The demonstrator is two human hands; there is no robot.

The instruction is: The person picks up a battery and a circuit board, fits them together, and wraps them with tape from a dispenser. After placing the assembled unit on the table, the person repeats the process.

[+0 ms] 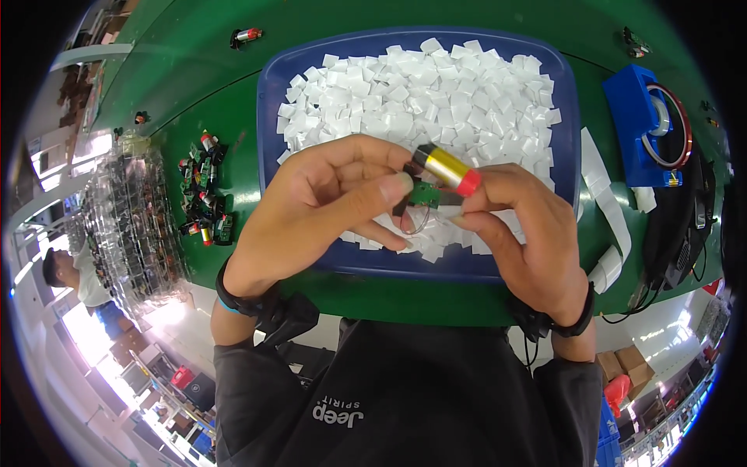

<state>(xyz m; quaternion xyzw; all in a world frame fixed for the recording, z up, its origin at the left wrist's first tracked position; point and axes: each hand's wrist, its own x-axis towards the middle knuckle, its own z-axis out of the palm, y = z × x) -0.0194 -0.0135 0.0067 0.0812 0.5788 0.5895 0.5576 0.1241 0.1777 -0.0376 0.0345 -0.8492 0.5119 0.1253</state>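
Over a blue plastic bin (265, 117) full of small white square pieces (420, 93), my two hands hold one small electronic assembly. It has a green circuit board (424, 194), thin wires looping below it, and a cylindrical battery cell (445, 168) with a gold body, red end and black end. My left hand (311, 206) pinches the black part at the board's left edge between thumb and fingers. My right hand (533, 222) has thumb and index finger closed at the board's right side, by the red battery end; its fingertips partly hide what they grip.
Several similar board-and-battery assemblies (206, 194) lie piled on the green table (194, 70) to the left, beside stacked clear plastic trays (136, 218). Right of the bin are a curling white strip (603, 191) and a blue tape dispenser (629, 117). A co-worker (82, 276) is at far left.
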